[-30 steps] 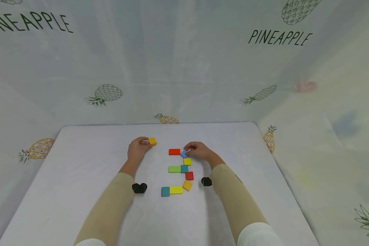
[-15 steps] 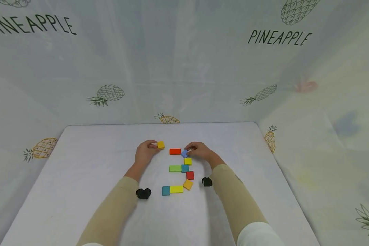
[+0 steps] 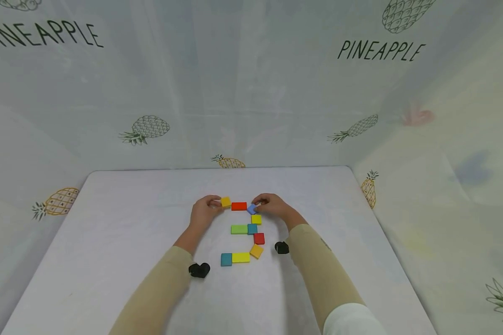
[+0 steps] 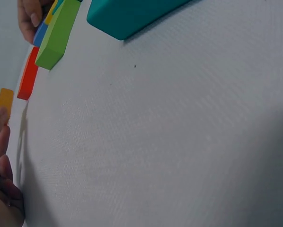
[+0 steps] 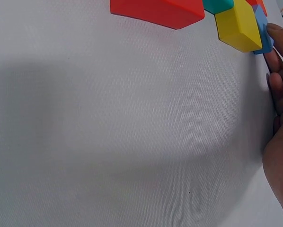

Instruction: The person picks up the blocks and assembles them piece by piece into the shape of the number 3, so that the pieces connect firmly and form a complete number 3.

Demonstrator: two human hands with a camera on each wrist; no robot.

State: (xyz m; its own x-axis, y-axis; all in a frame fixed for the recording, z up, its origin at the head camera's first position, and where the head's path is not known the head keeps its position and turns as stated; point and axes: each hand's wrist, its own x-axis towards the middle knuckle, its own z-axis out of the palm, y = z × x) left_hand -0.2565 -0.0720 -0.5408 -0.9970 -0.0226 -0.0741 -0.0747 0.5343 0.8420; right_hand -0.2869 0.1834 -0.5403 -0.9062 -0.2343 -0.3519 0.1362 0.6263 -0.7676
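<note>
My left hand (image 3: 203,214) pinches an orange-yellow block (image 3: 226,202) between thumb and fingers, at the left end of a long red block (image 3: 239,206). In the left wrist view that orange-yellow block (image 4: 5,100) appears raised off the table, apart from the red block (image 4: 28,75). At the red block's other end, my right hand (image 3: 274,207) pinches a blue block (image 3: 252,209), set at an angle on the table. Just below it lies a yellow block (image 3: 256,219); in the right wrist view this yellow block (image 5: 238,27) stands close against the blue block (image 5: 263,30).
The row continues with a green block (image 3: 239,229), a teal block (image 3: 252,229), a red square block (image 3: 259,238), a tilted orange block (image 3: 256,251), a long yellow block (image 3: 241,257) and another teal block (image 3: 226,259). Behind the white table (image 3: 121,200) hangs a pineapple-print curtain (image 3: 251,93).
My left hand has carried the orange-yellow block right and toward me, up to the red block's left end. The right hand has stayed on the blue block.
</note>
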